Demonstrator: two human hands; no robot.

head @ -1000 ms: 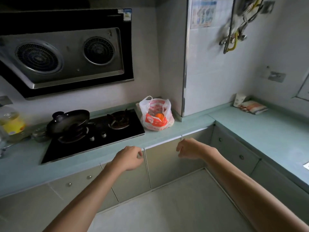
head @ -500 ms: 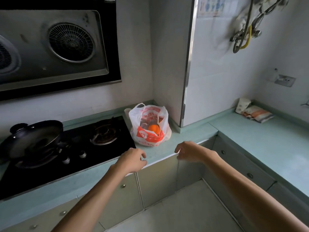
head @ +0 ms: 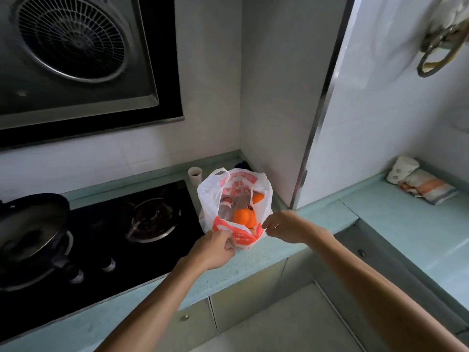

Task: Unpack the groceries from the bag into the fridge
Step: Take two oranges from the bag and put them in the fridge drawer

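A white and red plastic bag (head: 210,196) stands open on the pale green counter (head: 276,252), in the corner beside the hob. Inside it I see an orange fruit (head: 243,218), a clear bottle with a red cap (head: 225,208) and another orange piece (head: 258,198). My left hand (head: 215,248) pinches the bag's near rim at its front left. My right hand (head: 285,226) has curled fingers at the bag's front right corner; whether they hold the plastic is unclear. No fridge is in view.
A black gas hob (head: 106,240) lies left of the bag, with a dark pan (head: 30,224) on its left burner. A paper cup (head: 195,175) stands behind the bag. The range hood (head: 76,54) hangs above. Folded packets (head: 421,185) lie on the right counter.
I have stepped closer to the counter. Both hands moved forward from the counter's edge up to the bag's near rim, and the left hand took hold of it.
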